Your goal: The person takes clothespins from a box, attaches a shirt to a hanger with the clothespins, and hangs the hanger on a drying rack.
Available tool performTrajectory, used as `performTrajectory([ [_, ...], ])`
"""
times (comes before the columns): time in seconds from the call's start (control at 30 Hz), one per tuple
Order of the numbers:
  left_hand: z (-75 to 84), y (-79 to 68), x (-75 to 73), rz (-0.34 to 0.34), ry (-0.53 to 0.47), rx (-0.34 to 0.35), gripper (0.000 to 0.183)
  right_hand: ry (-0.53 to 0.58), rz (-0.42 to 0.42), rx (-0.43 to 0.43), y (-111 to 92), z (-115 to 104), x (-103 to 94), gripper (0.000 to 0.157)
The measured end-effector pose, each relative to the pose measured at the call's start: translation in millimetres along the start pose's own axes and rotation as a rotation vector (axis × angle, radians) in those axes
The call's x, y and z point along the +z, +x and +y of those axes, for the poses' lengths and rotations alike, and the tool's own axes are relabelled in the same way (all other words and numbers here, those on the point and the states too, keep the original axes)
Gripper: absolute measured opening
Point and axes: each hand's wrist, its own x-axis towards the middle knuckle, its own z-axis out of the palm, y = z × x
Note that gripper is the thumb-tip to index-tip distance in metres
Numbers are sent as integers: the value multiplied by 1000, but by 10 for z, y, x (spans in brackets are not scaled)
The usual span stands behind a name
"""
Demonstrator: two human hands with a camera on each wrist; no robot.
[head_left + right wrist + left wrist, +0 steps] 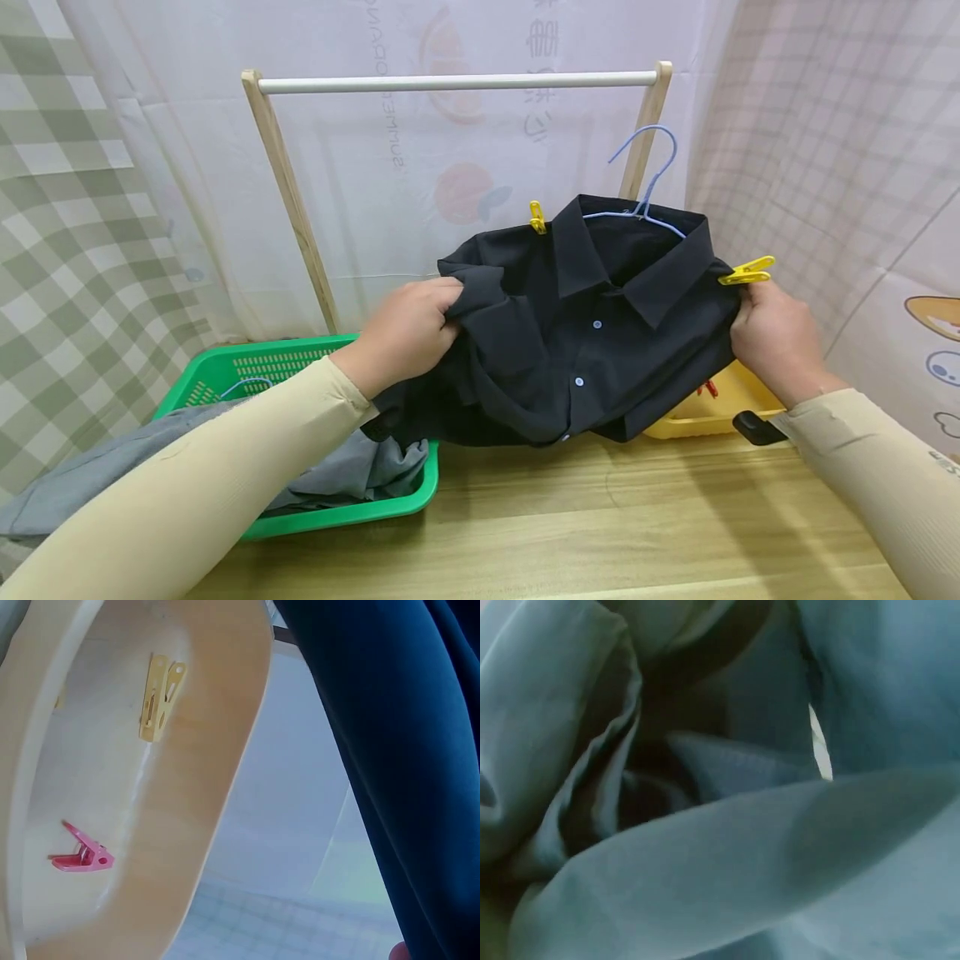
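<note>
A black button-up shirt [525, 350] hangs on a blue wire hanger [647, 187], held up between both hands. My left hand [408, 333] grips the bunched cloth near the shoulder on the left side. At the opposite shoulder my right hand [780, 337] holds the fabric, just below a yellow clothespin [748, 271]. Another yellow clothespin [537, 217] stands on the other shoulder. Folds of shirt cloth [667, 877] fill the left wrist view. In the right wrist view a dark stretch of the shirt [390, 765] runs down the right side, with only a fingertip showing.
Behind stands a rack with a white rail [457, 83] and wooden posts. A green basket [345, 517] with grey clothes [367, 471] is at left. Behind the shirt, a yellow tray [690, 425] contains a red clothespin [82, 851] and a yellow clothespin [157, 697].
</note>
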Motion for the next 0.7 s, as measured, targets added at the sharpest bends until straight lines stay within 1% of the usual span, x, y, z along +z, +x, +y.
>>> performTrajectory([
  [0.17, 112, 129, 176, 25, -27, 6, 19, -4, 11, -2, 6, -18, -18, 27],
  [0.23, 159, 160, 239, 14, -34, 6, 17, -6, 10, -2, 4, -26, -19, 27],
  [0.27, 180, 172, 267, -6, -33, 8, 14, -6, 9, 1, 2, -30, -18, 27],
  [0.3, 201, 179, 293, -43, -26, 7, 8, -8, 10, -1, -1, -33, -18, 27],
  [0.33, 219, 183, 315, -94, -19, 9, 3, -10, 11, -3, -3, -38, -18, 26],
  [0.4, 234, 178, 350, -230, 22, 19, 22, -16, 9, -3, -9, -46, -16, 26],
  [0.47, 219, 150, 366, -380, 77, 28, 51, -21, -6, 1, -16, -52, -14, 25],
  [0.5, 199, 129, 366, -444, 102, 27, 63, -25, -15, 2, -19, -55, -12, 25],
  [0.53, 171, 108, 362, -490, 123, 22, 72, -24, -23, 2, -21, -57, -7, 25],
  [0.57, 135, 85, 353, -523, 145, 8, 78, -24, -29, 2, -24, -58, -3, 25],
  [0.6, 95, 63, 339, -543, 159, -15, 80, -23, -32, -3, -25, -57, 2, 24],
  [0.67, 0, 18, 304, -568, 187, -83, 85, -19, -30, -17, -27, -56, 11, 24],
  [0.7, -49, -2, 285, -578, 193, -127, 86, -16, -25, -27, -27, -54, 14, 24],
])
